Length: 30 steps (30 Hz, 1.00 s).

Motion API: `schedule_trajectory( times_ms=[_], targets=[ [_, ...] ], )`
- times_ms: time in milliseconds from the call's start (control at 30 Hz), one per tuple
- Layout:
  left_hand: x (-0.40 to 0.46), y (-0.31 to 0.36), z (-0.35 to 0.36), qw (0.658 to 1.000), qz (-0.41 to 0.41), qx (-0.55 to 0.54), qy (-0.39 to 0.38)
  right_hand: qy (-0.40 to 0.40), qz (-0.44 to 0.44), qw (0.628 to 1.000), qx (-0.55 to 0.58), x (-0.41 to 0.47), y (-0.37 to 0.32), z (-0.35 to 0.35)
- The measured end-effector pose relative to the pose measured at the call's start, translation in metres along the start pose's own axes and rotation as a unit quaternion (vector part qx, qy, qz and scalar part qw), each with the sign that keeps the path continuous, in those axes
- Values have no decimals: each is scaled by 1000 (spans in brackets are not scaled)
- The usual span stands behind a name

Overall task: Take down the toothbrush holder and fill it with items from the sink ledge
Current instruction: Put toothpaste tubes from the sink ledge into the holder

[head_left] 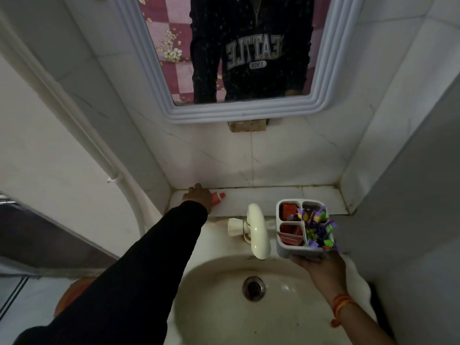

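Head view, left hand: the left hand lies at the left centre of the frame, at the far left end of the sink ledge, its sleeve black down to the wrist.
Left hand, grip: the fingers are curled down over a red toothpaste tube; only the tube's red cap end shows, to the right of the hand. The tube lies flat on the ledge.
Head view, right hand: the right hand sits at the lower right of the frame, palm up, with orange thread bands at the wrist.
Right hand, grip: it is cupped under the base of the toothbrush holder, fingers closed round the bottom edge.
Holder, position: off the wall, held upright in the air just right of the tap, over the right rim of the basin.
Holder, contents: four compartments; red packets in the two left ones, purple and green toothbrushes bristling from the right side.
Ledge, remainder: bare tile between the tube and the holder.
Upper frame: mirror on the tiled wall, reflecting a dark sweatshirt.
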State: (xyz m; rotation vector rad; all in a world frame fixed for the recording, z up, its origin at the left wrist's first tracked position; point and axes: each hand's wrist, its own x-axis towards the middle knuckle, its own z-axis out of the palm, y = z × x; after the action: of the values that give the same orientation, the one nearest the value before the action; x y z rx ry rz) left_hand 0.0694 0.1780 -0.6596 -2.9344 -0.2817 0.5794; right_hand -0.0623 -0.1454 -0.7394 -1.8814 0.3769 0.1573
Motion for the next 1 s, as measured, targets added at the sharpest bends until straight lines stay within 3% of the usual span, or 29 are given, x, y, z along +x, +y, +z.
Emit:
schedule_trajectory(
  times_ms=[200,400,567,733,1000],
  targets=[
    [-18,-2,-33,997,62,-40,-6,-6,3,999,-39,0,-3,-3],
    [-79,28,-120,979,167,-5,118,6,16,999,-39,-1,-4,0],
    [-136,72,-169,953,248,84,150,19,12,1000,-17,-7,-12,-2],
    [-167,116,-168,915,321,181,166,47,-30,998,2,-10,-13,1],
    [-172,155,-138,893,376,196,151,59,-28,998,11,-8,-8,3]
  ],
)
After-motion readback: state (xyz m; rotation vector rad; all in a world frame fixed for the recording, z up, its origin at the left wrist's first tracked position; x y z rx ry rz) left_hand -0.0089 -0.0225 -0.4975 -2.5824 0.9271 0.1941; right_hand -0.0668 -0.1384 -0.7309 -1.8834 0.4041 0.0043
